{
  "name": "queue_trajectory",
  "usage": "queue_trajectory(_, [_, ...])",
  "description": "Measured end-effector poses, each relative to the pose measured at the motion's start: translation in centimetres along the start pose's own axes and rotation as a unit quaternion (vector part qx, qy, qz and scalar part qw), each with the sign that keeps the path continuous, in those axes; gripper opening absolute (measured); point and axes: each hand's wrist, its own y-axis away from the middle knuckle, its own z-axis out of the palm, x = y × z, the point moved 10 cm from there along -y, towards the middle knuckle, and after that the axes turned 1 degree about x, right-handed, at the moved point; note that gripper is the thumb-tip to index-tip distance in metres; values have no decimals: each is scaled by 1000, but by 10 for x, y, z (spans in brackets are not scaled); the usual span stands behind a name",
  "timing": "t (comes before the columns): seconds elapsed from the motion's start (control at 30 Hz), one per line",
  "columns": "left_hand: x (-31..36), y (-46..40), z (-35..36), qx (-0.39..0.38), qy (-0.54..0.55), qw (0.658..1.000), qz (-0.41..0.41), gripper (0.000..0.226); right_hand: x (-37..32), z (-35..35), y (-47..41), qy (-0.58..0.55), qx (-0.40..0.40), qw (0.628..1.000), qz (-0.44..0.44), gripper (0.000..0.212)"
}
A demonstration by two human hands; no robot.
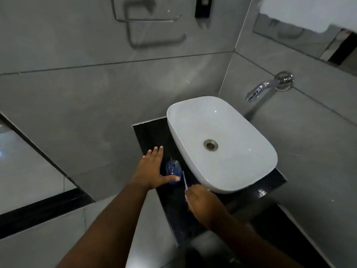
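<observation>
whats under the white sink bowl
A black counter lies under the sink bowl, showing along its left and near sides, where a blue bottle stands. The bowl covers the rest of the counter, so anything directly beneath cannot be seen.

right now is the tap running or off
Off: no stream falls from the tap, and the white basin shows no water flowing around its drain.

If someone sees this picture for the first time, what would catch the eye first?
The white basin stands out on the black counter, near a chrome tap on the right wall. Left of it, the left hand spreads beside a small blue container, while the right hand pinches a thin pale stick.
</observation>
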Motion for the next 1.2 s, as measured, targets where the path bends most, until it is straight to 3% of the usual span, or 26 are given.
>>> queue_trajectory(0.17, [2, -8, 8, -15, -38, 999, 28, 119, 39, 40, 3, -116, -91, 960, 236, 37])
queue_trajectory(0.33, [3, -12, 23, -35, -61, 996, 58, 111, 52, 53, -3, -160, -84, 939, 294, 33])
queue_trajectory(0.5, [5, -21, 25, -42, -29, 996, 68, 118, 49, 65, -9, -157, -95, 941, 283, 29])
queue_trajectory(0.8, [3, -25, 20, -18, 12, 997, 78, 97, 52, 61, -18, -171, -74, 934, 304, 26])
queue_trajectory(1.0, [-23, -22, 6, -32, 6, 999, 12, 100, 40, 32, -36, -222, -32, 922, 315, 26])
queue_trajectory(1.2, [-21, -24, 5, -38, 9, 999, 32, 98, 35, -27, -68, -236, -11, 937, 258, 21])
